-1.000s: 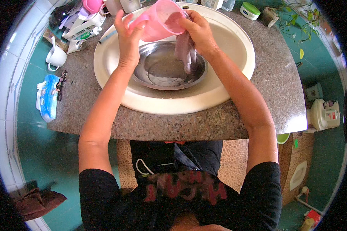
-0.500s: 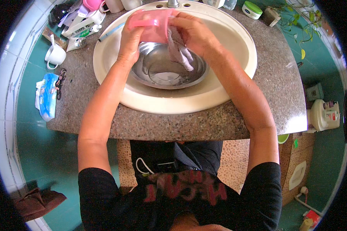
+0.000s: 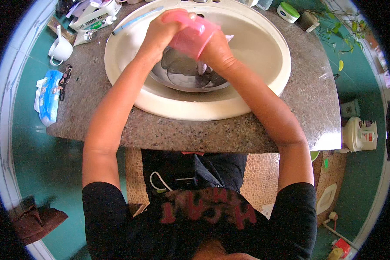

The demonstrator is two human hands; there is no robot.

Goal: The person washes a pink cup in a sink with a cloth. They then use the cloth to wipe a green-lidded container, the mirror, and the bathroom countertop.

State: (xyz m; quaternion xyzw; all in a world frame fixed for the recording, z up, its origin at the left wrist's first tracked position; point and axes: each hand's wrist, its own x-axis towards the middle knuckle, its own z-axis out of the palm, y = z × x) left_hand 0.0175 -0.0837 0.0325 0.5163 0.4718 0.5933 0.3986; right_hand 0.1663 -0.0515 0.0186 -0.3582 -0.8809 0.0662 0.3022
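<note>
Tilted further since the earlier frame, pink plastic cup (image 3: 190, 37) sits gripped by left hand (image 3: 162, 34) fingers, right hand (image 3: 216, 52) fingers closed on grey cloth (image 3: 202, 67) above steel bowl (image 3: 182, 76) in sink (image 3: 255, 47).

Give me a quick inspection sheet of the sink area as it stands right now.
Surface: speckled granite counter with a cream oval sink set in it.
Job's things: pink plastic cup held over a metal bowl that sits in the sink; a bit of cloth hangs below the cup.
Clutter: white mug, blue packet, blue toothbrush on the sink rim, green-lidded jar, tubes at the far left corner.
Hands: left hand grips the cup's side; right hand is at its mouth, fingers hidden.
Cables: nothing seen on the counter.
Surroundings: teal floor, white appliance to the right, trailing plant at the far right.
</note>
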